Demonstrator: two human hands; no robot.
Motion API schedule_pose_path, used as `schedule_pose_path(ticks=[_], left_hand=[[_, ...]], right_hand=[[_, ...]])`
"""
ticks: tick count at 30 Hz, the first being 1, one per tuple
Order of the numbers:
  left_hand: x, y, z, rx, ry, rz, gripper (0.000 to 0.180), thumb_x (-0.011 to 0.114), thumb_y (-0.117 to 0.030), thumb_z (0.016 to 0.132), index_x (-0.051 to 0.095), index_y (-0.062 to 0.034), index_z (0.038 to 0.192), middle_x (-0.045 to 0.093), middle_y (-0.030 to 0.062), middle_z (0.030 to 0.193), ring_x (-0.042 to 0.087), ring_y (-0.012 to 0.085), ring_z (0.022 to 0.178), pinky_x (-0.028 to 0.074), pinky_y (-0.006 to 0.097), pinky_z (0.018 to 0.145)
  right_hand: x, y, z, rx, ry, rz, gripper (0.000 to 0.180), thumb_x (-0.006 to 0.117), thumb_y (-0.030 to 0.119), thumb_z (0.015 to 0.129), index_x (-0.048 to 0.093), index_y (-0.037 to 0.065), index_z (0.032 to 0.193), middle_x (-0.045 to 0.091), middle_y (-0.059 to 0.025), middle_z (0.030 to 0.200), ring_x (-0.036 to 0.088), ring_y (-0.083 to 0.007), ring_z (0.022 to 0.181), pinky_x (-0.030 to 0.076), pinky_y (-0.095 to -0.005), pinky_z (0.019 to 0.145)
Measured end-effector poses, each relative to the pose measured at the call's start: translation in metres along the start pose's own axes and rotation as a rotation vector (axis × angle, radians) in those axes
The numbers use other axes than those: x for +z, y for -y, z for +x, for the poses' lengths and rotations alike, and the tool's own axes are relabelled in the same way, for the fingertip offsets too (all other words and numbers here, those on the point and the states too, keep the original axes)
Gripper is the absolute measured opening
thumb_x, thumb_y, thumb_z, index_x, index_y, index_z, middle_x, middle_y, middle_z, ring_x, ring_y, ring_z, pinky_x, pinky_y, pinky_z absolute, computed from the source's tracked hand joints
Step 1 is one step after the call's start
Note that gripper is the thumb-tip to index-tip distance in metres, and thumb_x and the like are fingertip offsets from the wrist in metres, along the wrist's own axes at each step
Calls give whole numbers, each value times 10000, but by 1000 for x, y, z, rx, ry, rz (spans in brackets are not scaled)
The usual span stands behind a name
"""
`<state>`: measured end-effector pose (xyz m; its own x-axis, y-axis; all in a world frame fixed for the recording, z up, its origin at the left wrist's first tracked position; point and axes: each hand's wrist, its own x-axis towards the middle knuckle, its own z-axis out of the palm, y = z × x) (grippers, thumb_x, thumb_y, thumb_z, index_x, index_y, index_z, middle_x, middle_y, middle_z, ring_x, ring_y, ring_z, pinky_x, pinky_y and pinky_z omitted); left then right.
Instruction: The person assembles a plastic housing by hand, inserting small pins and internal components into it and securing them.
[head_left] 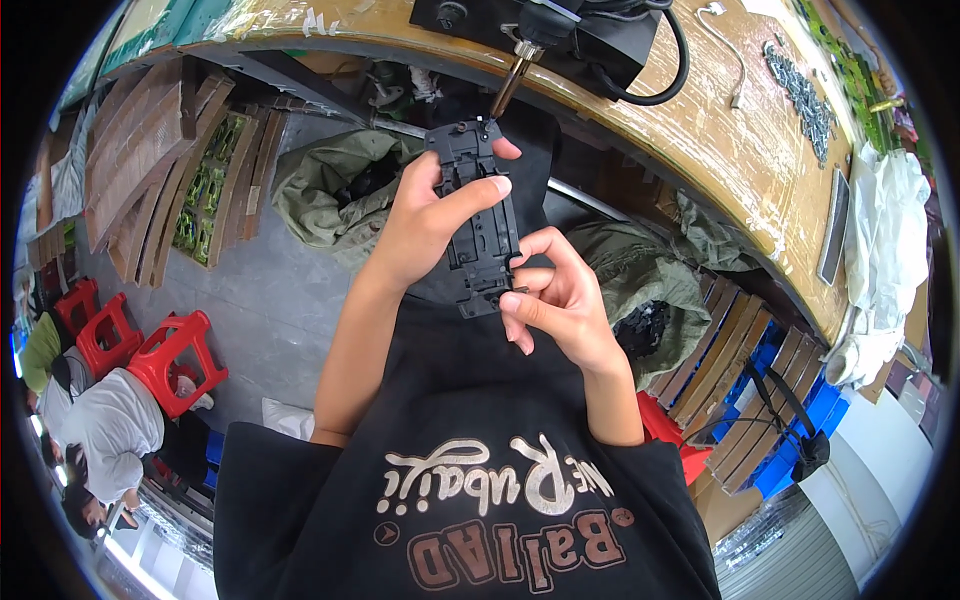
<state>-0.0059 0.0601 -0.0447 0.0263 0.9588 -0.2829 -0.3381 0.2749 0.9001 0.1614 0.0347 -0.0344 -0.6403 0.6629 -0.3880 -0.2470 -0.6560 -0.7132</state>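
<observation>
A long black plastic chassis part is held up in front of me, its far end under the metal bit of a powered screwdriver. My left hand grips its upper half, thumb across the top face and fingers beneath. Near the lower right edge, my right hand has thumb and fingers pinched at the part's corner by a small dark piece. Whether that piece belongs to the chassis I cannot tell. The bit's tip meets or nearly meets the far right corner.
A worn wooden bench curves across the far side, bearing a pile of screws. Green cloth sacks stand below it. Cardboard trays, red stools and a person in a grey shirt are at left.
</observation>
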Motion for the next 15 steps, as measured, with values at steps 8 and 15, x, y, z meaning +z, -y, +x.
schedule_pose_path(ticks=[8, 15], left_hand=[[-1, -5, 2, 12, 2, 13, 227, 589, -88, 746, 558, -24, 962, 554, 2, 752, 515, 56, 657, 421, 206, 588], [0, -8, 2, -17, 14, -8, 219, 589, -81, 750, 560, -20, 958, 555, 1, 749, 517, 57, 658, 419, 205, 589]], right_hand=[[2, 2, 2, -25, -11, -9, 265, 558, 1, 803, 359, 33, 974, 527, -59, 599, 500, -83, 466, 367, -183, 390], [2, 5, 1, -28, -4, -3, 266, 555, -13, 798, 360, 32, 973, 526, -59, 596, 501, -85, 469, 365, -181, 388]])
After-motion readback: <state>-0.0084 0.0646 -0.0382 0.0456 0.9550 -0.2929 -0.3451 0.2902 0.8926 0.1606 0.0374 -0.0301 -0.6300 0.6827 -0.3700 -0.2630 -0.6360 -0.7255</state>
